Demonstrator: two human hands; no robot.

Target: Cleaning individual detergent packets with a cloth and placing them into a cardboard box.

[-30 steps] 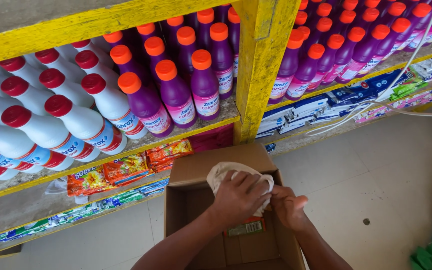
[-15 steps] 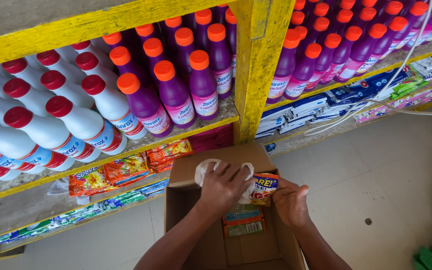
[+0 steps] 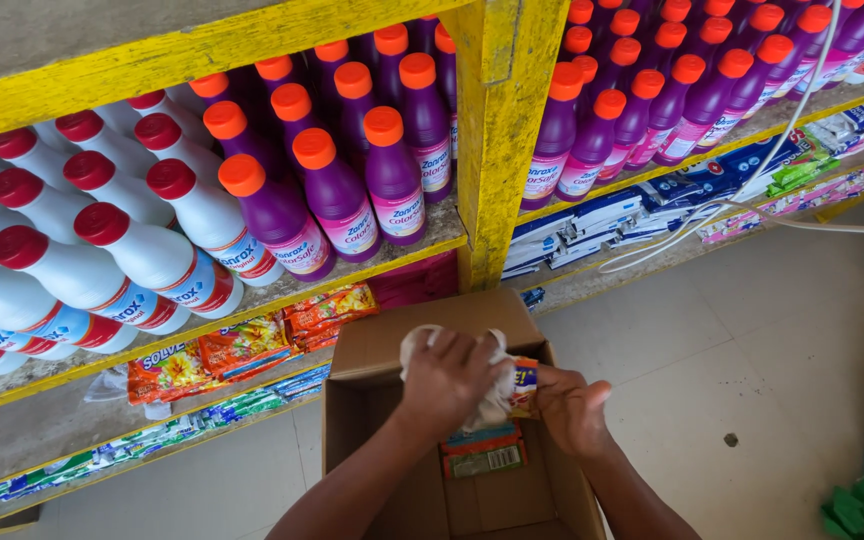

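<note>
Over an open brown cardboard box (image 3: 382, 345), my left hand (image 3: 449, 380) grips a crumpled white cloth (image 3: 492, 400) and presses it against a small colourful packet (image 3: 524, 388). My right hand (image 3: 572, 408) holds that packet from the right side. Both hands hover above the box opening. A few flat packets (image 3: 482, 452) lie at the bottom of the box.
A yellow shelf frame (image 3: 497, 140) stands just behind the box. It holds white bottles with red caps (image 3: 152, 255) at left, purple bottles with orange caps (image 3: 337, 205), and sachets (image 3: 242, 345) lower down. A white cable (image 3: 752, 215) hangs at right above the tiled floor (image 3: 752, 370).
The colourful packet has come into sight between my hands. Both hands have dropped slightly toward the box, and the cloth is now bunched against the packet.
</note>
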